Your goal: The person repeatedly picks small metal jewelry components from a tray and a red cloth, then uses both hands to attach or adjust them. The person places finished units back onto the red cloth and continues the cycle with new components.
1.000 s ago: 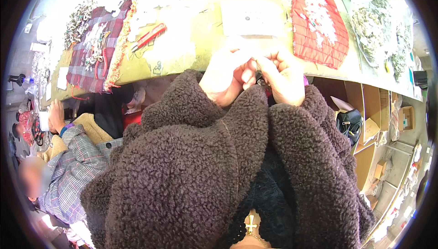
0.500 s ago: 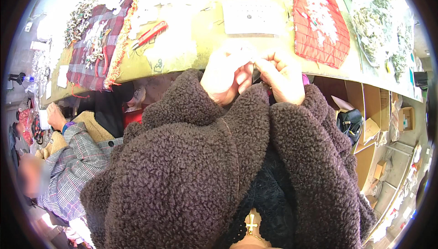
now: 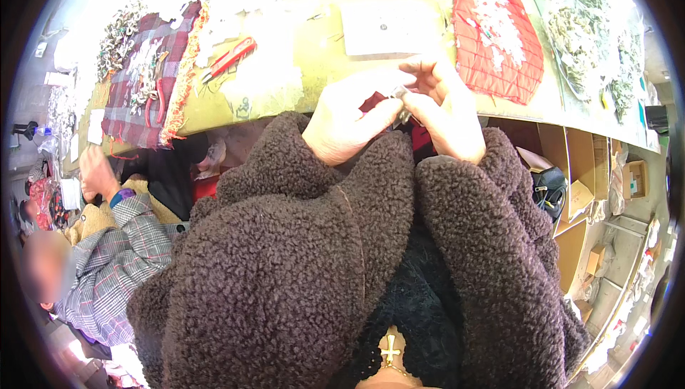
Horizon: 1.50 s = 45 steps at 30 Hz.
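Close together at the table's near edge, both hands are pinched around a small whitish, shiny piece [image 3: 398,92]. My left hand [image 3: 346,119] has thumb and fingers bent toward it from the left. From the right, my right hand [image 3: 451,107] brings its thumb against the piece, with the other fingers curled above. Glare washes out part of the fingers, and the exact kind of the piece is too small to tell. Beyond the hands a white sheet [image 3: 378,31] lies on the yellowish table top [image 3: 307,22].
Right of my hands, a red quilted cloth [image 3: 528,68] bears many small white pieces. A clear bag [image 3: 581,47] of beige-green pieces lies farther right. At left are a red-handled tool [image 3: 232,59], a plaid cloth [image 3: 182,50] and red-handled pliers [image 3: 158,104]. A co-worker's sleeve [image 3: 135,236] is nearby.
My hands have turned and spread slightly, so the small piece between them shows more clearly. The right fingers have lifted a little. At left, the co-worker's hand has risen.
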Tool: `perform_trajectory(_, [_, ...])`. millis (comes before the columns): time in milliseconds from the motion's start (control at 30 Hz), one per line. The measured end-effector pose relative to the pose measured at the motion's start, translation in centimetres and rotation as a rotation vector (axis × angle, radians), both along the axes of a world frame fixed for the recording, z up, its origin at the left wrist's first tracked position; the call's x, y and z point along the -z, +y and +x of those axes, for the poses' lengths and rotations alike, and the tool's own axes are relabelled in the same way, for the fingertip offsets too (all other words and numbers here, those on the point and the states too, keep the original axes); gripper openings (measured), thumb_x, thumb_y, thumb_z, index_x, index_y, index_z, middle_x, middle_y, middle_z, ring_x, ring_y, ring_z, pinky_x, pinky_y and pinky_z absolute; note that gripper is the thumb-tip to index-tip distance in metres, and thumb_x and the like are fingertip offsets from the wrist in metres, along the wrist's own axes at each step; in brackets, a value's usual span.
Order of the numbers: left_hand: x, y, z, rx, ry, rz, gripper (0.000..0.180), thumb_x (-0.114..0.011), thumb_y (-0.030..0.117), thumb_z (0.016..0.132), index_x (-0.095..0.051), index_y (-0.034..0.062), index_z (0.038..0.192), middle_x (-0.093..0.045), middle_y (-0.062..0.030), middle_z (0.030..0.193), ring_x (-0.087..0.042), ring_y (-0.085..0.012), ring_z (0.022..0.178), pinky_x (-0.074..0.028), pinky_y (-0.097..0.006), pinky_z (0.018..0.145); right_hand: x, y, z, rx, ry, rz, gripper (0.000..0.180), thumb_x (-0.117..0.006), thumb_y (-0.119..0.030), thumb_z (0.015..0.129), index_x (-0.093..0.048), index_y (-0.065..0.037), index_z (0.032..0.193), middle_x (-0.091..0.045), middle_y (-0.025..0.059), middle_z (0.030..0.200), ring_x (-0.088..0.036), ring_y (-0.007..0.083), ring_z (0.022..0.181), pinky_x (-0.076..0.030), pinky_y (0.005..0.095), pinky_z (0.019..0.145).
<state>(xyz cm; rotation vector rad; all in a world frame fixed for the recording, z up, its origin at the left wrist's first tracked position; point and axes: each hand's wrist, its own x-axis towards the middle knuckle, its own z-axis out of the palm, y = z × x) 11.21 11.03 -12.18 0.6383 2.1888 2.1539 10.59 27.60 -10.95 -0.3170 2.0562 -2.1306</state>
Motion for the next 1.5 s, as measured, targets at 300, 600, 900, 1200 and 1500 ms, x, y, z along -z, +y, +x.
perform_trajectory(300, [1.1, 0.6, -0.2, 0.088, -0.125, 0.136, 0.021, -0.061, 0.007, 0.086, -0.061, 0.0028, 0.107, -0.062, -0.0049, 0.1, -0.059, -0.0102, 0.081, -0.049, -0.024, 0.069, 1.4, -0.1, 0.3, 0.04, -0.006, -0.035, 0.036, -0.051, 0.002, 0.079, -0.048, 0.003, 0.114, -0.055, 0.0118, 0.104, -0.055, 0.0189, 0.098, -0.045, 0.0312, 0.088])
perform_trajectory(600, [0.9, -2.5, -1.8, 0.162, -0.647, 0.736, 0.011, -0.052, 0.008, 0.092, -0.057, 0.0035, 0.101, -0.064, -0.018, 0.103, -0.06, -0.0151, 0.055, -0.051, -0.026, 0.044, -0.7, 4.2, -6.7, 0.245, 0.292, 0.441, 0.016, -0.057, -0.006, 0.087, -0.059, 0.0, 0.102, -0.061, 0.0047, 0.091, -0.059, 0.0123, 0.084, -0.048, 0.0273, 0.073])
perform_trajectory(900, [1.8, -2.5, -2.8, 0.135, -0.761, 0.883, 0.016, -0.053, 0.008, 0.092, -0.055, 0.0005, 0.106, -0.061, -0.0175, 0.107, -0.066, -0.0182, 0.073, -0.056, -0.027, 0.05, 2.7, 4.8, -10.2, 0.12, 0.609, 0.945, 0.013, -0.063, -0.008, 0.081, -0.062, -0.001, 0.092, -0.061, 0.0119, 0.085, -0.06, 0.023, 0.082, -0.048, 0.0326, 0.075])
perform_trajectory(1200, [2.7, -2.6, -3.5, 0.237, -0.79, 0.783, 0.023, -0.056, 0.01, 0.091, -0.053, -0.002, 0.11, -0.061, -0.0177, 0.108, -0.066, -0.0156, 0.073, -0.058, -0.028, 0.055, 1.5, 3.6, -10.2, 0.043, 0.453, 0.757, 0.016, -0.064, -0.006, 0.08, -0.062, 0.0, 0.095, -0.062, 0.0092, 0.081, -0.06, 0.0164, 0.076, -0.048, 0.0278, 0.071])
perform_trajectory(1500, [2.5, -2.2, -3.4, 0.152, -0.818, 0.796, 0.023, -0.057, 0.011, 0.09, -0.053, -0.0027, 0.109, -0.062, -0.0176, 0.105, -0.065, -0.0142, 0.068, -0.056, -0.027, 0.051, 2.1, 3.4, -10.4, -0.047, 0.476, 0.91, 0.021, -0.059, -0.016, 0.082, -0.062, -0.001, 0.095, -0.063, 0.0161, 0.091, -0.061, 0.0316, 0.087, -0.048, 0.0367, 0.077])
